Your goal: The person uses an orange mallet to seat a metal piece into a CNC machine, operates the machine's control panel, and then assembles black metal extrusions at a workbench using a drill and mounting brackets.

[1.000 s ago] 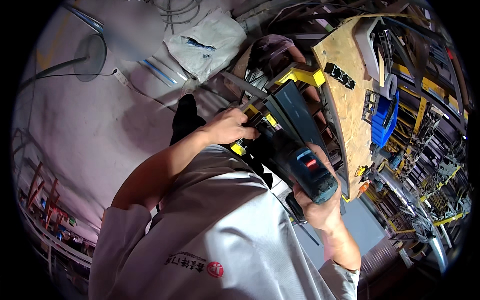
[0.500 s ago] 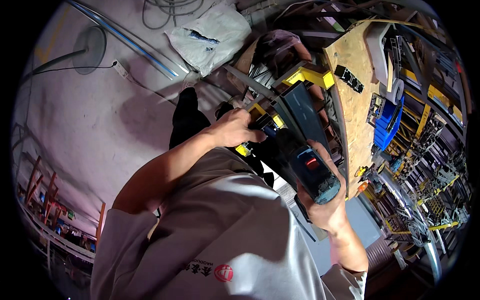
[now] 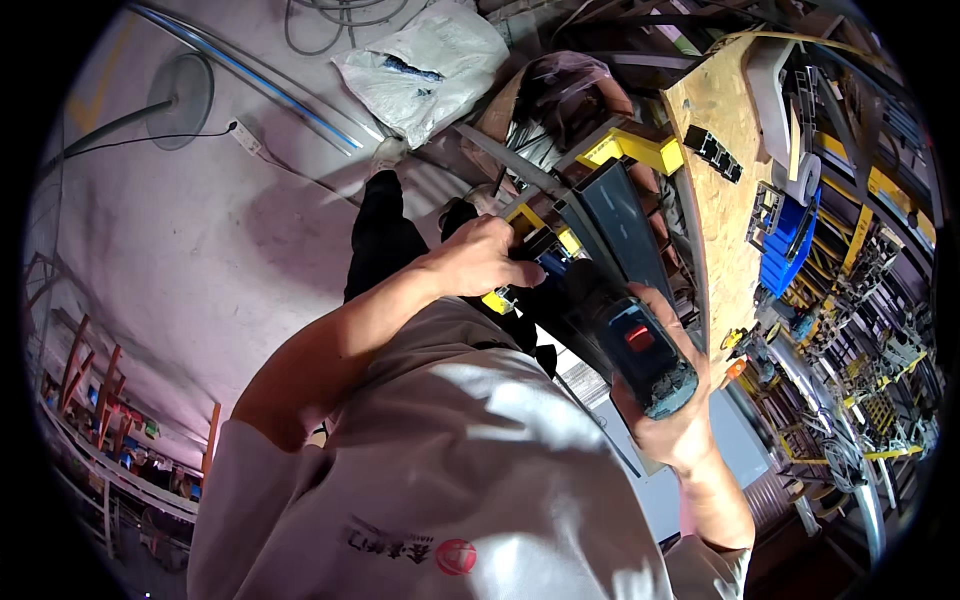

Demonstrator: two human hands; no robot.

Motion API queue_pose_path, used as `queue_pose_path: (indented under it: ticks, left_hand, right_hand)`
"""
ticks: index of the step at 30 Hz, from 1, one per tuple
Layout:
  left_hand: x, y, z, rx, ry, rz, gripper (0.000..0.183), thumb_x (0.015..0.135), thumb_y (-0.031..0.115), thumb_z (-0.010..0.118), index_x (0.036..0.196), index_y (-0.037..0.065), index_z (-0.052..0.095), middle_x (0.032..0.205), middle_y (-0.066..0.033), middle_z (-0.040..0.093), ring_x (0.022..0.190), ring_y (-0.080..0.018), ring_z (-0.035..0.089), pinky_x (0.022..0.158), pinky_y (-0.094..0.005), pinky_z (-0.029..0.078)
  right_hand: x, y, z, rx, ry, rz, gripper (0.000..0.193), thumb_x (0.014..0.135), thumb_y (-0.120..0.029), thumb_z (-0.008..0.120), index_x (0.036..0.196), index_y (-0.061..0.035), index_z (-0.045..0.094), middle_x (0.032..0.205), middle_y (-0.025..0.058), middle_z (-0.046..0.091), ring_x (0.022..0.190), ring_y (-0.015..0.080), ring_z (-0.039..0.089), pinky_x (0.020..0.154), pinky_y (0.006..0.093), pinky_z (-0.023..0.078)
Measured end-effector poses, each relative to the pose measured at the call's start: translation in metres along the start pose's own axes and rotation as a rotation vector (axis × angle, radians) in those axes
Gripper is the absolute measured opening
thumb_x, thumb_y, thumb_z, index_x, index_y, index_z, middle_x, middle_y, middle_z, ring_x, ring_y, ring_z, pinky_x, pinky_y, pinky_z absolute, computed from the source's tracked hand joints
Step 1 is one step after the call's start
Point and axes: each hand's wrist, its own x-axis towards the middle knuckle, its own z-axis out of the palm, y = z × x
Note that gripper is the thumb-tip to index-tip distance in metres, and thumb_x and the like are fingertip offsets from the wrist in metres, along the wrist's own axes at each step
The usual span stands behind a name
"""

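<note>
My right hand [image 3: 668, 415] is closed round a cordless drill [image 3: 645, 350], dark with a red patch on top and a scuffed end. The drill points up and to the left. Its tip lies by a short dark metal profile [image 3: 541, 243] with yellow parts around it. My left hand [image 3: 480, 258] grips that profile, fingers over the far side and thumb toward the drill. Whether the drill's bit touches the profile is hidden. Just beyond the drill runs a long dark-grey metal beam [image 3: 622, 222].
A yellow bracket [image 3: 640, 150] sits at the beam's far end. On the right stand a plywood board [image 3: 725, 240] with a black profile piece [image 3: 713, 153] and a blue bin [image 3: 790, 245]. A white sack [image 3: 440, 65], a power strip [image 3: 243, 138] and long rods [image 3: 250, 80] lie on the floor.
The whole view has shifted slightly, and the scene sits a little farther right. Both hands keep their holds, with the drill still beside the profile.
</note>
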Motion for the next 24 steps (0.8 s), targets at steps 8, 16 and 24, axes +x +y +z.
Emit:
queue_pose_path:
  ticks: [8, 16, 24]
  left_hand:
    - [0.003, -0.008, 0.003, -0.022, 0.02, 0.052, 0.06, 0.082, 0.047, 0.08, 0.092, -0.012, 0.069, 0.09, -0.03, 0.07, 0.093, -0.0416, 0.07, 0.086, -0.0465, 0.053]
    - [0.0, 0.0, 0.0, -0.017, 0.015, 0.036, 0.063, 0.082, 0.047, 0.08, 0.089, -0.013, 0.068, 0.089, -0.0317, 0.069, 0.092, -0.0421, 0.07, 0.085, -0.0465, 0.053]
    - [0.003, -0.008, 0.003, 0.027, 0.028, 0.008, 0.063, 0.082, 0.048, 0.08, 0.087, -0.013, 0.068, 0.09, -0.0331, 0.069, 0.093, -0.0444, 0.07, 0.085, -0.0472, 0.054]
  right_hand:
    - [0.006, -0.01, -0.003, 0.001, 0.01, 0.009, 0.074, 0.071, 0.011, 0.074, 0.142, 0.0058, 0.053, 0.136, 0.0207, 0.064, 0.129, 0.032, 0.062, 0.112, 0.0362, 0.042]
    - [0.007, -0.003, -0.002, -0.084, 0.029, -0.043, 0.072, 0.071, 0.01, 0.067, 0.141, 0.0023, 0.056, 0.125, 0.015, 0.068, 0.108, 0.0225, 0.068, 0.103, 0.0319, 0.048]
    - [0.012, -0.012, -0.004, -0.081, 0.0, -0.066, 0.073, 0.07, 0.009, 0.066, 0.142, 0.0009, 0.056, 0.127, 0.0144, 0.068, 0.11, 0.0205, 0.068, 0.103, 0.0309, 0.048]
